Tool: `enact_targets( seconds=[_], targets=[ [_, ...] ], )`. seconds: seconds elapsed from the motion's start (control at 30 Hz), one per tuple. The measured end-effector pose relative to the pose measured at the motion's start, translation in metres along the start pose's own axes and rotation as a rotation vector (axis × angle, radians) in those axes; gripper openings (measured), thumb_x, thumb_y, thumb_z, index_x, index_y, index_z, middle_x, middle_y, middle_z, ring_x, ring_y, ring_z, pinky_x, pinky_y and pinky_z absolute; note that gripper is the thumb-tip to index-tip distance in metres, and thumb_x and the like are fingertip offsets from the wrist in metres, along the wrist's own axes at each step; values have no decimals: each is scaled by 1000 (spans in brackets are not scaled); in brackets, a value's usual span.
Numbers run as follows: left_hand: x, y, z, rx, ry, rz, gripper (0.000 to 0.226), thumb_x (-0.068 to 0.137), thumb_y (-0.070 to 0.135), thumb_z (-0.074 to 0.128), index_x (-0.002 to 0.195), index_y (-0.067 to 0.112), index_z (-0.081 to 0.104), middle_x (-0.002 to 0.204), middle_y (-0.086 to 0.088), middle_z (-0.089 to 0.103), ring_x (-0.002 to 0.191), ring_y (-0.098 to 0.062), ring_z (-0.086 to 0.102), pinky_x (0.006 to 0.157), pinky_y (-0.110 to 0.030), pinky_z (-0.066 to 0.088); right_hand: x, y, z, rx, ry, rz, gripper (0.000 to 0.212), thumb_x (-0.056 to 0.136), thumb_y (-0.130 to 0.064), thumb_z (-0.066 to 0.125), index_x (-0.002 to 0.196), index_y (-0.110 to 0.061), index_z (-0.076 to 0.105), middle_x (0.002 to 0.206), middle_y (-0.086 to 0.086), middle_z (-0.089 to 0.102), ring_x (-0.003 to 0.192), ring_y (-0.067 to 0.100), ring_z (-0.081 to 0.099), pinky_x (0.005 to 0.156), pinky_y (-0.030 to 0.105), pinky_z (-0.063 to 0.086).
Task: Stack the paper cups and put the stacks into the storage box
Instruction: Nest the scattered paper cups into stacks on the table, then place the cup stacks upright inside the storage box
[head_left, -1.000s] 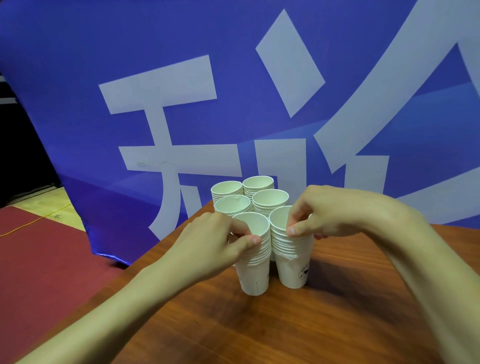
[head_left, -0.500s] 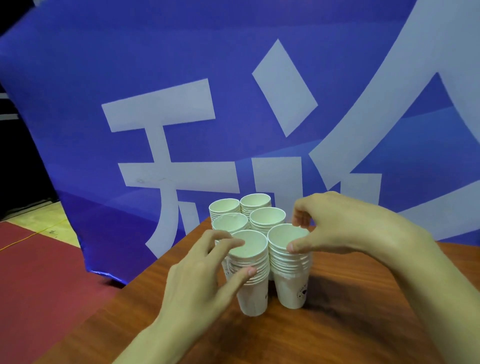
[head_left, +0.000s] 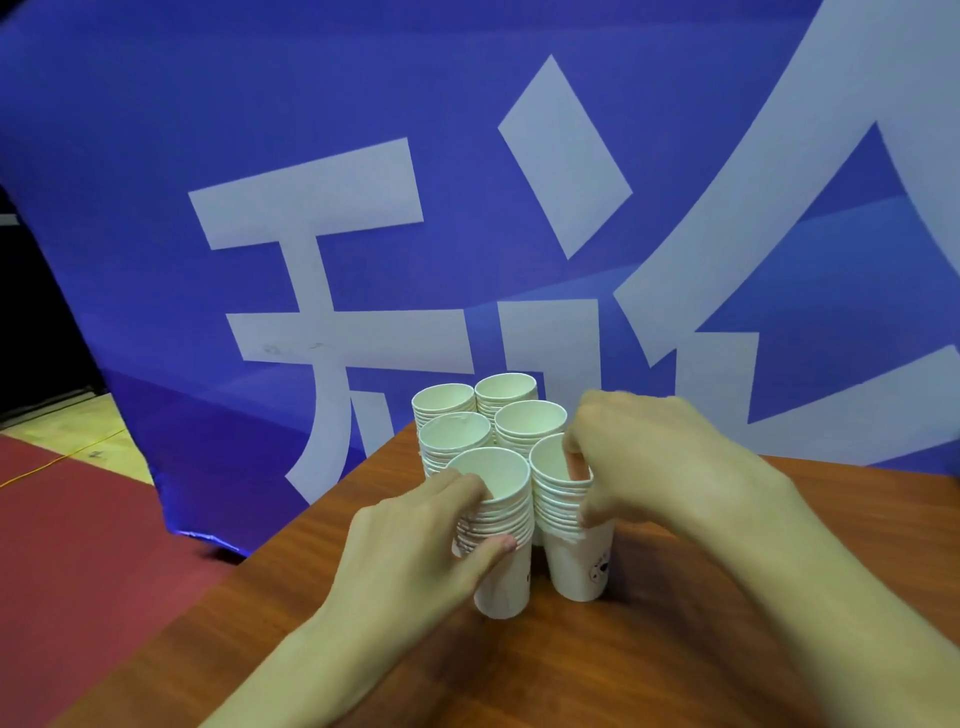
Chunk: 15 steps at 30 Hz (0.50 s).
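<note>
At the table's far corner, the fingers (head_left: 462, 486) of the left hand (head_left: 410, 551) curl over the rim of the near left stack (head_left: 501, 587) of paper cups, their tips dipping into the top cup. The thumb (head_left: 491, 551) presses the outside of the stack lower down, just under the band of nested rims, so the hand clasps the stack between fingers and thumb.

The right hand (head_left: 654, 462) holds the near right stack (head_left: 576, 566) in a like way. Its fingertips (head_left: 571, 449) hook inside the top cup at the far right of the rim, and its thumb (head_left: 589, 512) lies against the outer rims below. Both stacks stand upright on the table (head_left: 675, 649), side by side and touching or nearly so.

Just behind them, closer to the corner, stand four more stacks (head_left: 530, 421) in two pairs, packed tight against each other and against the held pair. All are upright with their mouths open upward. The right stack's bottom cup bears a small dark print.

Both forearms reach in from the table's near edge. Past the corner hangs a blue banner (head_left: 260, 130) with large white characters. A red floor (head_left: 78, 545) lies to the left of the table.
</note>
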<state>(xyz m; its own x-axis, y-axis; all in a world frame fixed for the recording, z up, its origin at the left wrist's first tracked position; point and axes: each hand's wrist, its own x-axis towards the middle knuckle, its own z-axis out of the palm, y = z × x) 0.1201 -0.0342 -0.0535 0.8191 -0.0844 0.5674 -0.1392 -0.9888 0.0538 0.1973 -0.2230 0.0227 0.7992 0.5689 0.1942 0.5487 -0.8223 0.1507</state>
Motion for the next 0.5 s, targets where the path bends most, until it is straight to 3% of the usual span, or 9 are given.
enact_targets(
  seconds=[0.07,0.17,0.23,0.37,0.43,0.5],
  targets=[
    [2,1,-2,37,-26,31,38,75,71,54,85,35,46,78,19,55,68,-6,54,50,-24,39,-3,-4,-2,-48,70,-9,19,79,-20,69,79,-20,50,79,-4,45,80,21,43,55,30,31],
    [4,3,-3,107,-67,67,43,72,68,64,84,32,44,82,15,58,68,-10,57,50,-29,42,-6,-13,-1,-55,54,5,24,77,-18,68,70,-20,45,65,-5,39,57,18,39,50,28,21],
    [5,3,-3,108,-82,76,44,71,68,63,87,31,47,86,15,59,70,-10,57,52,-32,45,-7,-17,1,-92,36,5,40,78,-24,72,65,-20,35,63,-4,36,54,18,35,51,27,18],
    [4,2,-4,91,-131,75,43,72,68,56,93,32,45,94,14,57,74,-10,57,58,-34,49,-7,-14,0,-148,66,18,33,83,-21,67,72,-18,37,65,-3,34,53,16,30,55,29,20],
    [3,2,-5,79,-138,76,39,74,65,53,92,32,44,93,14,56,75,-11,56,57,-31,47,-8,-15,2,-158,36,27,35,84,-17,63,68,-19,32,70,-3,42,60,16,41,59,29,22],
    [2,3,-5,57,-122,78,37,71,64,54,87,32,44,88,14,57,71,-11,54,53,-28,43,-7,-17,5,-150,3,-8,16,88,-13,57,78,-18,46,95,-2,61,89,20,61,71,31,27]
  ],
)
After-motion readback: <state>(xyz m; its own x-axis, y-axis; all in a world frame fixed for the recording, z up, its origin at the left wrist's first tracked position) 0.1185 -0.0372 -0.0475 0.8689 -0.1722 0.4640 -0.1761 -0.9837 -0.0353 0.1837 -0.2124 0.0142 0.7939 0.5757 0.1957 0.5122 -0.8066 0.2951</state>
